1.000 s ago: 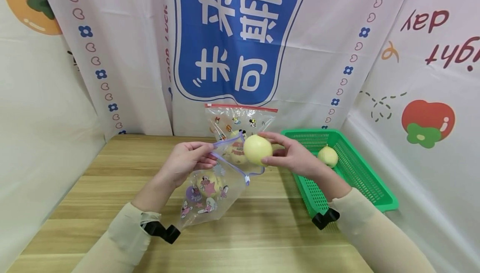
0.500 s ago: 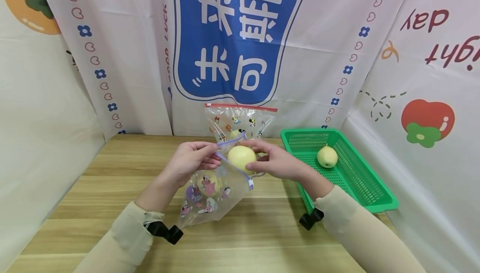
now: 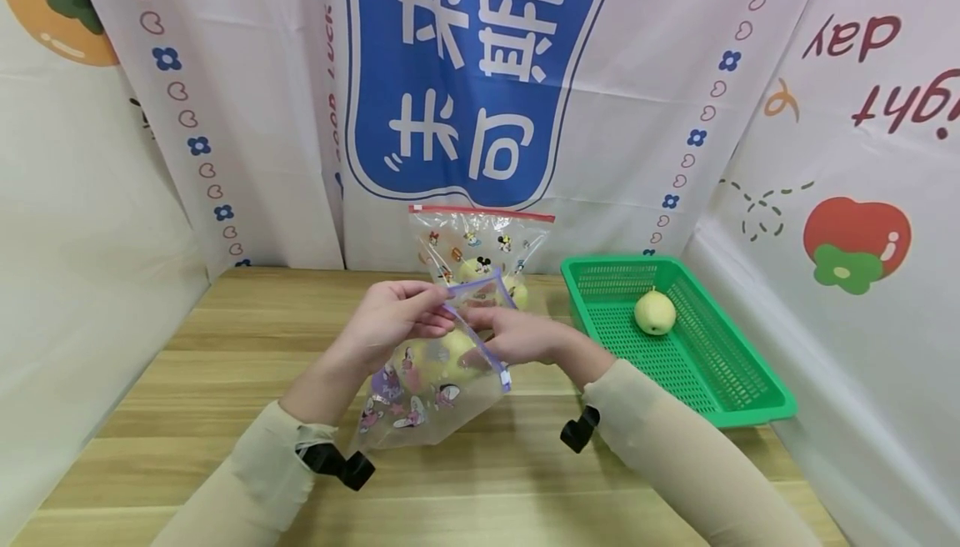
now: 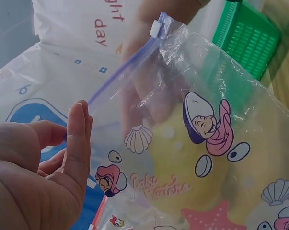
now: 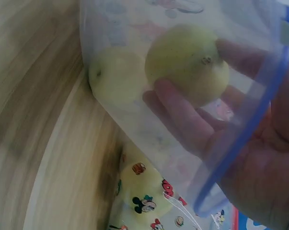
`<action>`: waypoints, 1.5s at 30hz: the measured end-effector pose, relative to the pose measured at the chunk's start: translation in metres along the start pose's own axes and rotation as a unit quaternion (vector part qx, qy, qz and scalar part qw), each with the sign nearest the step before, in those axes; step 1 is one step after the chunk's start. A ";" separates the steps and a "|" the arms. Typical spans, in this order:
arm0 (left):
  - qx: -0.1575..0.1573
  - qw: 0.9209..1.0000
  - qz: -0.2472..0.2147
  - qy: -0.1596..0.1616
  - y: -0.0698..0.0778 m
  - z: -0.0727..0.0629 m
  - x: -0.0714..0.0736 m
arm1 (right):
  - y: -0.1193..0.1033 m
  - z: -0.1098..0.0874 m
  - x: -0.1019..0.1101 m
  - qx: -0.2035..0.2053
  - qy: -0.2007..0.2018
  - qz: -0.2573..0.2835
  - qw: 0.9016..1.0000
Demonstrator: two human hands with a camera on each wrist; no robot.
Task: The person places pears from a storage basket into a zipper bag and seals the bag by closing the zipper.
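Note:
A clear cartoon-printed zip bag (image 3: 468, 405) with a purple zip edge stands on the table, its mouth spread. My left hand (image 3: 397, 318) pinches the edge of that mouth between thumb and fingers. Through the opening reaches my right hand (image 3: 525, 337), its fingers inside the bag. They hold a pale yellow pear (image 5: 187, 64), seen through the plastic in the right wrist view. Beside it, lower in the bag, lies another pear (image 5: 118, 76). The white slider (image 4: 156, 28) sits at one end of the purple zip.
Behind stands a second clear zip bag (image 3: 480, 234) with a red zip, pears inside. On the right, a green basket (image 3: 750, 372) holds one pear (image 3: 655, 313). Printed cloth (image 3: 630, 113) hangs at the table's (image 3: 247, 338) back and sides.
My right hand has moved left and down, carrying the pear from outside the bag's mouth into the bag. My left hand keeps its pinch on the edge, shifting slightly right.

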State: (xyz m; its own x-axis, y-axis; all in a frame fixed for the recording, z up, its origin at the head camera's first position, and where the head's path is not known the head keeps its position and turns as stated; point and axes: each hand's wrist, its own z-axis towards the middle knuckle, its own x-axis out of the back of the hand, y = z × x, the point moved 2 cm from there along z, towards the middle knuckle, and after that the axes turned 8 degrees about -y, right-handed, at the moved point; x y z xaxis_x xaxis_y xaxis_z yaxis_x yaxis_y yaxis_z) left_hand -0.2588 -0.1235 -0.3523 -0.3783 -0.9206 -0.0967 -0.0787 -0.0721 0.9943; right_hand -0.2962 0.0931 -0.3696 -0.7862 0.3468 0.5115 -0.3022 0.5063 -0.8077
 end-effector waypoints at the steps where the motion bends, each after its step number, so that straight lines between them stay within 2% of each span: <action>1: -0.001 1.000 -0.001 0.001 0.001 0.000 -0.001 | 0.001 0.003 -0.001 0.000 -0.002 -0.003 1.000; 9: -0.011 1.000 -0.025 0.007 0.003 0.004 -0.005 | 0.003 0.013 -0.007 0.020 -0.024 0.020 0.999; 16: -0.002 1.000 -0.015 0.017 0.005 0.004 -0.003 | -0.001 0.012 -0.009 0.034 -0.010 0.042 0.998; 23: -0.010 1.000 -0.008 0.019 0.004 0.000 0.003 | 0.003 0.005 -0.003 0.042 -0.003 0.044 0.998; 30: -0.002 1.000 -0.007 0.022 0.002 -0.002 0.008 | 0.007 -0.014 0.007 0.042 0.000 0.083 0.996; 35: 0.007 1.000 -0.007 0.023 -0.001 -0.005 0.012 | 0.013 -0.032 0.017 0.053 0.017 0.103 0.993; 41: 0.007 1.000 -0.010 0.017 -0.002 -0.006 0.014 | 0.023 -0.057 0.033 0.073 0.080 0.125 0.986; 45: 0.004 1.000 -0.015 0.016 -0.003 -0.007 0.015 | 0.032 -0.072 0.046 0.071 0.121 0.137 0.981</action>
State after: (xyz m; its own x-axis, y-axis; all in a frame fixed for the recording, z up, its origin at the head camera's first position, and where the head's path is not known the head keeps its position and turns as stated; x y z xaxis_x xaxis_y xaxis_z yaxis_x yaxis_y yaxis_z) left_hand -0.2580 -0.1394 -0.3562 -0.3466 -0.9297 -0.1243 -0.0965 -0.0964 0.9906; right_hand -0.3031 0.1820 -0.3508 -0.7032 0.6400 0.3098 -0.1823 0.2588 -0.9486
